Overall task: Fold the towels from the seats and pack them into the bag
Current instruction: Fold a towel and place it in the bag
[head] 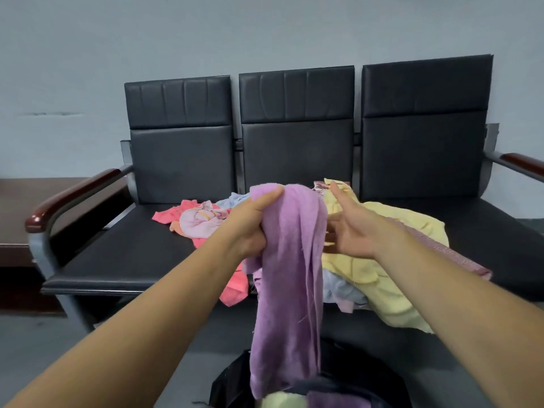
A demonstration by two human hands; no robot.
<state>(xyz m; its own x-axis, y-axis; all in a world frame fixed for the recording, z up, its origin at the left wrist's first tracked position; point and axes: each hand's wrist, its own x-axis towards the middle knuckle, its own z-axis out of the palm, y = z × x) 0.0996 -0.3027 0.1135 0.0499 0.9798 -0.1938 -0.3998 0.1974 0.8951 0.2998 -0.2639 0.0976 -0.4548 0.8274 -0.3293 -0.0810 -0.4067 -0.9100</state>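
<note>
Towel dangling unfolded over the bag while I am gripping it one-handed.

I am clamping my left hand (253, 222) on the top of the purple towel (290, 290), which is hanging in a loose rope with its tail reaching the mouth of the black bag (368, 381) on the floor; my right hand (348, 231) is hovering open just beside it, fingers spread, gripping nothing. I am risking the towel slumping into the bag unfolded, or twisting as I reach for an edge. The yellow towel (391, 278), coral towel (235, 290) and others are lying heaped on the seats (132, 245), overhanging the front edge and liable to slide. The bag seems to be holding cloth already, though that corner is blurred.
</note>
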